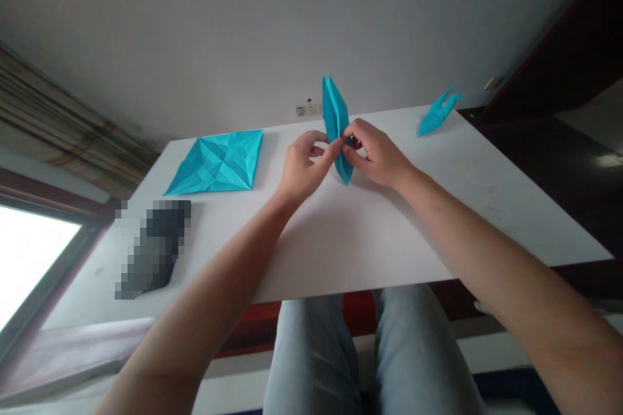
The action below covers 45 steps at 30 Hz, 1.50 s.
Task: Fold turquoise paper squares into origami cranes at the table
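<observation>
Both my hands pinch a narrow, folded piece of blue paper (335, 111) that stands upright above the white table (370, 233). My left hand (304, 165) grips its middle from the left, fingers closed on it. From the right, my right hand (374, 152) pinches the same spot. The paper's pointed top rises above my fingers and its lower tip hangs just above the table.
A creased, flat square of blue paper (219, 162) lies on the table's left part. A finished blue paper crane (437, 113) sits at the far right corner. A blurred dark object (153, 246) lies near the left front edge. My knees show below the table edge.
</observation>
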Tool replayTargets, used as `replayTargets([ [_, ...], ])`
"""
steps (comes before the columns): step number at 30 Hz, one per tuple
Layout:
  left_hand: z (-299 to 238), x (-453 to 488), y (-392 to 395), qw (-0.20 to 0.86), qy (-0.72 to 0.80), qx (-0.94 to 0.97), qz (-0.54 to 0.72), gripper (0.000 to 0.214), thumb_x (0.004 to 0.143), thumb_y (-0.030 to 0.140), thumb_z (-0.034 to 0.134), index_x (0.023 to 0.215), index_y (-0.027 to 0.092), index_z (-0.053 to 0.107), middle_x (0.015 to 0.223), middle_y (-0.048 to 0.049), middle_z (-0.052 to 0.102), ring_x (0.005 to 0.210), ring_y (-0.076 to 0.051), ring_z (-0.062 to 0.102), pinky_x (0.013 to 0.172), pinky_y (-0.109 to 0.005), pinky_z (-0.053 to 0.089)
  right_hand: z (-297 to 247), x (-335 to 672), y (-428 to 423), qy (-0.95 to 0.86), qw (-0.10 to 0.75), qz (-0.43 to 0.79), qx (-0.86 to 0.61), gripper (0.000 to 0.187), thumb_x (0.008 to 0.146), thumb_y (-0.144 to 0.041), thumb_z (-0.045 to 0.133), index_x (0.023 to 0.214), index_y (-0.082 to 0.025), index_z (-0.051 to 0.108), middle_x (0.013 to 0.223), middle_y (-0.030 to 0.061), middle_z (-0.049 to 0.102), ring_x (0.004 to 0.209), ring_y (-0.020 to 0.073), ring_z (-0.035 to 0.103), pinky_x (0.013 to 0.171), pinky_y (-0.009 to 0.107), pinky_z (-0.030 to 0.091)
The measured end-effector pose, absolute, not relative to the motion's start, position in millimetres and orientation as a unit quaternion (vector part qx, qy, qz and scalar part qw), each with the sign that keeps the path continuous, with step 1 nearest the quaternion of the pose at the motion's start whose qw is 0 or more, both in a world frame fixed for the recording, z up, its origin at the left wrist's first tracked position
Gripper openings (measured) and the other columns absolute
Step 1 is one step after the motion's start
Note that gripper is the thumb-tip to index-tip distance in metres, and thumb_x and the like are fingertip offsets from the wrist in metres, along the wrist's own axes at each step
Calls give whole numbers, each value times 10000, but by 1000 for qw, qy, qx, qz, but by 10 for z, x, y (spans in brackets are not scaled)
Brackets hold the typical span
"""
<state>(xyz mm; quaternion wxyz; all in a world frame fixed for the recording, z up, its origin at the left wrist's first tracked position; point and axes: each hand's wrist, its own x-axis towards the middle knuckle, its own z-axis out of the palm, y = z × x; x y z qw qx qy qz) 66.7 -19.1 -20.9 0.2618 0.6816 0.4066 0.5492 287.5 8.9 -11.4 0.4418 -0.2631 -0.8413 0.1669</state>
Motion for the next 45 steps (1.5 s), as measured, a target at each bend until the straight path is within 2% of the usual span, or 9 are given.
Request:
replayTargets([
  [5,-258,662,-146,298,401,671,547,303,1075,498,912,1013,225,798,950,-21,819,835,-155,778,788,-254,601,-147,2833,78,-818,462,213,-269,252,1076,-525,821,1153,-311,713,1097,44,720,931,250,645,877,434,564],
  [8,-283,650,-103,328,387,662,552,279,1109,494,872,1049,235,789,962,-13,793,831,-148,754,764,-245,589,-141,2799,46,-770,496,279,-289,451,1000,-564,922,1333,-353,703,1070,24,706,932,261,657,880,445,613],
  [12,-300,654,-75,314,372,654,579,287,1074,474,922,1003,229,790,1183,-47,740,907,-138,760,811,-249,617,-147,2791,55,-736,517,317,-301,647,949,-601,980,1459,-391,641,1007,-3,702,899,263,674,872,466,645],
  [17,-316,686,-62,333,369,640,586,373,1056,527,940,938,225,758,1124,-35,703,861,-129,722,776,-250,599,-194,2791,142,-705,534,350,-309,670,930,-742,968,1391,-390,633,1018,-5,722,866,242,672,803,431,639],
  [23,-287,690,-99,368,359,641,569,515,1084,718,852,959,236,723,842,-12,716,799,-170,672,692,-272,529,-163,2788,127,-723,521,315,-327,626,930,-881,903,1036,-295,711,1041,35,726,950,238,689,855,408,645],
  [29,-257,691,-99,334,366,642,585,572,1115,760,792,905,238,689,830,-2,667,793,-162,626,756,-288,544,-178,2789,82,-735,537,273,-310,529,937,-796,940,1072,-310,782,1346,99,700,1240,306,723,929,447,714],
  [35,-259,727,-85,394,355,623,575,506,1094,700,859,1010,250,643,859,6,716,792,-156,702,736,-272,585,-156,2738,84,-709,492,413,-291,544,948,-801,908,1069,-315,695,1084,21,765,956,241,747,828,393,680],
  [41,-231,719,-134,420,350,598,587,474,1104,689,850,1220,310,589,928,23,739,854,-176,778,800,-298,642,-159,2751,127,-690,496,448,-276,597,901,-798,953,1001,-293,652,1010,9,758,947,222,730,837,367,654],
  [45,-189,703,-137,410,335,618,581,462,1115,704,816,1065,265,677,986,-16,776,894,-178,784,827,-299,674,-174,2765,149,-685,498,451,-280,555,899,-741,975,1033,-286,687,1026,8,777,977,221,731,880,371,668],
])
